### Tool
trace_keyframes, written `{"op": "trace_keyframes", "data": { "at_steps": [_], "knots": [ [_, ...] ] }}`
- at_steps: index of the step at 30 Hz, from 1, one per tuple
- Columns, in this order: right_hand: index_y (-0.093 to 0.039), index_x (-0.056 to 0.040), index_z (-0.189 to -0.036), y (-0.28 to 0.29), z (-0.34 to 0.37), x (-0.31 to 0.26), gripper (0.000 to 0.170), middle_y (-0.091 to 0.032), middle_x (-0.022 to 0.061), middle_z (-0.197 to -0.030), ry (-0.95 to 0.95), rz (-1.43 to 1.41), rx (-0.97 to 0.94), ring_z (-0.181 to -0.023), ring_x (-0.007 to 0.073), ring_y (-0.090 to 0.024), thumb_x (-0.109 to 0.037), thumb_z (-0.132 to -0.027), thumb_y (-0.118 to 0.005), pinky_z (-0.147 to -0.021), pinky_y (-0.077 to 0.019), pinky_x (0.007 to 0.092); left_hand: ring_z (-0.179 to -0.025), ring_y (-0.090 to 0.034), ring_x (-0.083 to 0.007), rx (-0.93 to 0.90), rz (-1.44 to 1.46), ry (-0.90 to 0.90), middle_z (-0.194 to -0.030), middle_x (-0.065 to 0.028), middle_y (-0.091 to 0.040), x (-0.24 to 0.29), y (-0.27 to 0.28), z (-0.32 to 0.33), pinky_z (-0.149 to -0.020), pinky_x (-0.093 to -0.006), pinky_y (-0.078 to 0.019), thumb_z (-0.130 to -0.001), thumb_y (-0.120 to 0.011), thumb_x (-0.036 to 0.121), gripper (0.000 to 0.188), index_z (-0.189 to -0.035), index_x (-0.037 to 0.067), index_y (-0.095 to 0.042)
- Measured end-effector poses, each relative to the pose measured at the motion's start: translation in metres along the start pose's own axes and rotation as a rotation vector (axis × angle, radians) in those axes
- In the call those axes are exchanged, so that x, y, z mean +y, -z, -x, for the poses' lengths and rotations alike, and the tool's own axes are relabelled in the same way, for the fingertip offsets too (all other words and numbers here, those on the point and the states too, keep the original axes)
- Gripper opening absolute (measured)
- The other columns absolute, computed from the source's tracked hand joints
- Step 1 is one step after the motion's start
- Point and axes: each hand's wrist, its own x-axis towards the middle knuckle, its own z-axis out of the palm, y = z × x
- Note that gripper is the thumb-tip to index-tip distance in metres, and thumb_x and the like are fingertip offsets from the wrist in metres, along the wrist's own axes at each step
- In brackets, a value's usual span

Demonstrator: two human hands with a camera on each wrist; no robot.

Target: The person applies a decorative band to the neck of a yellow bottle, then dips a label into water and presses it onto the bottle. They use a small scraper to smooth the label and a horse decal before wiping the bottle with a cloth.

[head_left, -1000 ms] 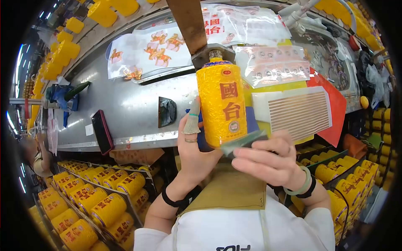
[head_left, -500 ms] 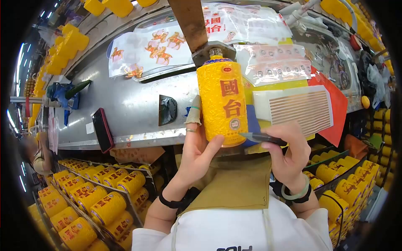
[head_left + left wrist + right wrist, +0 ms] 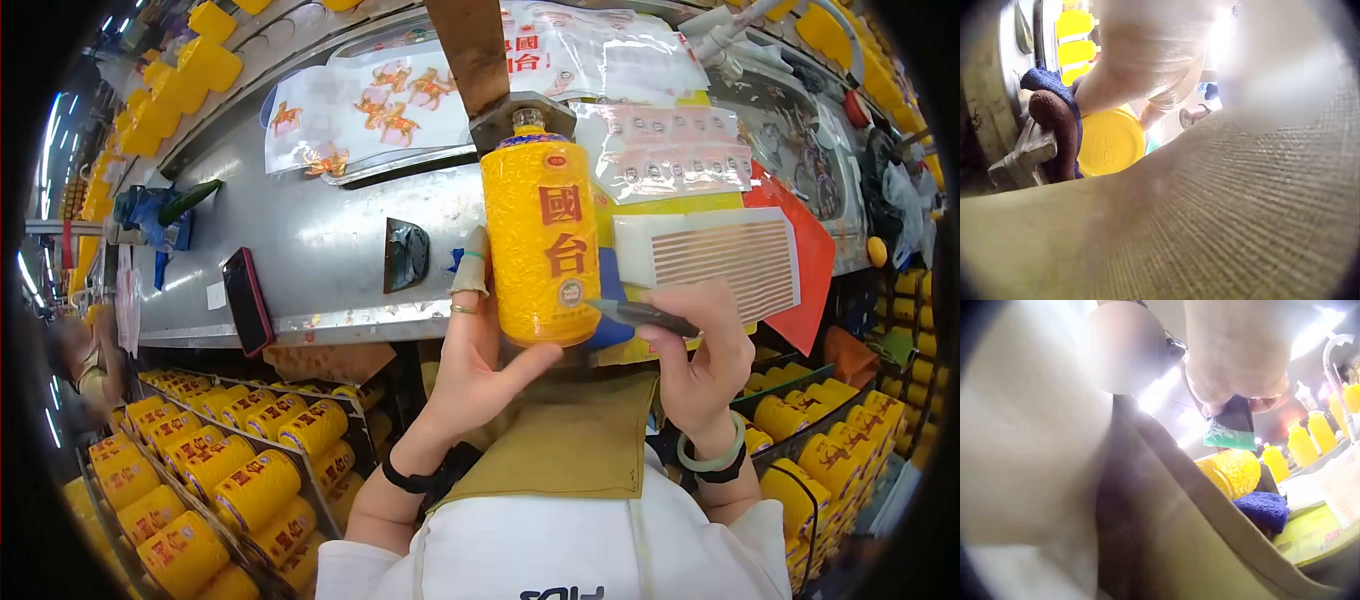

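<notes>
A yellow bottle (image 3: 530, 240) with large red characters, a round emblem and a clear neck lies front up, its neck end at a dark metal block. In the head view, my left hand (image 3: 475, 355) holds its lower left side, thumb along the base edge; a finger wears a pale, worn cover. The left wrist view shows the bottle's embossed round base (image 3: 1112, 142). My right hand (image 3: 705, 350) pinches a scraper (image 3: 1230, 428) with a dark body and green edge. The scraper's tip is at the bottle's lower right side, beside the emblem.
A blue cloth-wrapped support (image 3: 1262, 509) is under the bottle. Horse decal sheets (image 3: 390, 105), a striped sheet (image 3: 725, 262), a dark wedge-shaped block (image 3: 406, 255) and a phone (image 3: 247, 302) lie on the metal bench. Crates of yellow bottles (image 3: 257, 485) stand on both sides below.
The scraper has turned from lying across the bottle's base to pointing at its lower right side. My left thumb has slid from the bottle's front down to its base edge.
</notes>
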Motion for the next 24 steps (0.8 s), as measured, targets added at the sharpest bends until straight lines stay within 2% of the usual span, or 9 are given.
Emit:
{"op": "trace_keyframes", "data": {
  "at_steps": [3,8,9,14,18,20,21,23,24],
  "knots": [
    [-0.075,-0.0051,-0.1,-0.001,-0.006,-0.002,0.031,-0.077,0.0071,-0.099,0.13,0.083,-0.007,-0.083,0.0237,-0.066,0.003,-0.071,-0.083,-0.072,-0.0488,0.0324,-0.153,-0.032,-0.0299,0.045,-0.191,-0.034,-0.168,-0.0168,-0.024,-0.007,0.0,0.003,-0.123,-0.0445,-0.0339,-0.082,-0.079,-0.009,0.109,-0.165,-0.002,-0.009],
    [-0.081,-0.0156,-0.1,-0.001,-0.005,-0.016,0.03,-0.076,-0.0019,-0.107,0.487,0.236,-0.232,-0.091,0.0156,-0.058,-0.012,-0.07,-0.078,-0.076,-0.0431,0.031,-0.147,-0.045,-0.0283,0.174,-0.38,-0.076,-0.163,-0.0206,-0.04,-0.006,0.0,0.004,-0.12,-0.0406,-0.0386,-0.078,-0.082,-0.005,0.101,-0.161,-0.006,-0.025],
    [-0.08,-0.0167,-0.1,-0.001,-0.001,-0.02,0.029,-0.076,-0.0037,-0.108,0.508,0.213,-0.267,-0.092,0.0166,-0.059,-0.013,-0.071,-0.078,-0.075,-0.0408,0.0344,-0.146,-0.047,-0.0283,0.2,-0.416,-0.101,-0.161,-0.0208,-0.043,-0.004,-0.001,0.004,-0.119,-0.0403,-0.0402,-0.076,-0.082,-0.005,0.099,-0.16,-0.006,-0.03],
    [-0.08,-0.0159,-0.102,0.0,-0.004,-0.021,0.031,-0.076,-0.003,-0.111,0.504,0.316,-0.169,-0.092,0.0165,-0.057,-0.016,-0.07,-0.079,-0.076,-0.0418,0.0345,-0.145,-0.049,-0.0284,0.184,-0.551,-0.135,-0.163,-0.0207,-0.041,-0.002,0.003,0.006,-0.118,-0.0408,-0.0417,-0.075,-0.082,-0.005,0.1,-0.16,-0.006,-0.03],
    [-0.078,-0.011,-0.103,-0.006,0.011,-0.018,0.027,-0.075,0.0,-0.104,0.459,0.111,-0.301,-0.079,0.0154,-0.06,-0.009,-0.076,-0.08,-0.067,-0.0472,0.0301,-0.142,-0.052,-0.0291,0.142,-0.467,-0.12,-0.164,-0.0215,-0.039,-0.005,0.009,0.005,-0.117,-0.0407,-0.0435,-0.078,-0.082,-0.004,0.1,-0.161,-0.007,-0.027],
    [-0.073,-0.0066,-0.105,-0.013,0.019,-0.013,0.026,-0.073,0.0044,-0.097,0.048,-0.072,-0.094,-0.071,0.0197,-0.06,-0.008,-0.082,-0.083,-0.063,-0.0491,0.0296,-0.141,-0.053,-0.0293,0.111,-0.391,-0.06,-0.162,-0.0223,-0.041,-0.004,0.011,0.005,-0.115,-0.04,-0.045,-0.081,-0.081,-0.005,0.098,-0.161,-0.007,-0.025],
    [-0.073,-0.0066,-0.105,-0.015,0.021,-0.013,0.026,-0.073,0.0044,-0.097,0.043,-0.069,-0.088,-0.071,0.0197,-0.06,-0.008,-0.082,-0.083,-0.063,-0.0491,0.0296,-0.14,-0.054,-0.0291,0.11,-0.374,-0.05,-0.16,-0.0224,-0.043,-0.004,0.011,0.004,-0.115,-0.0393,-0.0447,-0.081,-0.08,-0.006,0.096,-0.161,-0.008,-0.025],
    [-0.068,-0.0039,-0.108,-0.02,0.024,-0.015,0.023,-0.067,0.0059,-0.092,-0.22,-0.165,-0.064,-0.07,0.0173,-0.06,-0.005,-0.087,-0.078,-0.063,-0.0487,0.0278,-0.14,-0.054,-0.0288,0.096,-0.365,-0.036,-0.158,-0.0225,-0.046,-0.003,0.012,0.004,-0.115,-0.0386,-0.0445,-0.082,-0.078,-0.007,0.095,-0.16,-0.008,-0.025],
    [-0.065,-0.0025,-0.109,-0.023,0.027,-0.015,0.021,-0.065,0.0066,-0.09,-0.354,-0.217,-0.045,-0.07,0.0161,-0.06,-0.003,-0.09,-0.075,-0.063,-0.0485,0.0269,-0.142,-0.051,-0.0297,0.04,-0.404,-0.009,-0.16,-0.0225,-0.042,-0.003,0.015,0.005,-0.115,-0.0408,-0.0449,-0.083,-0.073,-0.011,0.1,-0.163,-0.004,-0.013]
  ]
}}
